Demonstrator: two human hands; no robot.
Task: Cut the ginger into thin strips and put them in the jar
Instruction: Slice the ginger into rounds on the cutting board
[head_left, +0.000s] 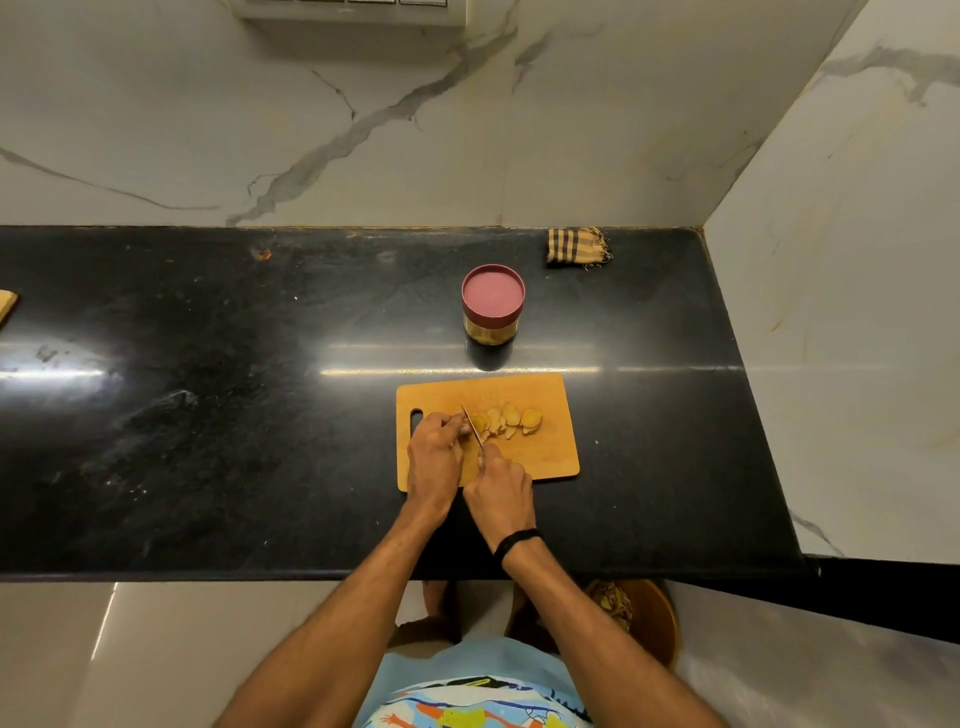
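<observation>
Jar (492, 306) stands upright at frame centre on the black surface (208, 415), just above the board, maroon lid on. Through the clear wall I see something yellowish low down, can't tell what. Wooden board (550, 457) lies centre-right, handle slot at its left end. Ginger (511, 418) sits as a row of yellow slices across the board's middle. Left hand (435, 457): grip pinches the leftmost ginger piece, fingertips curled right beside the blade. Right hand (501, 486): grip wrapped round the knife (472, 432) handle, blade angled up-left, edge on the ginger. Brown tub (654, 623) on the floor, lower right, holds pale peel-like scraps. Checked cloth (575, 248) lies folded in the surface's upper-right corner.
</observation>
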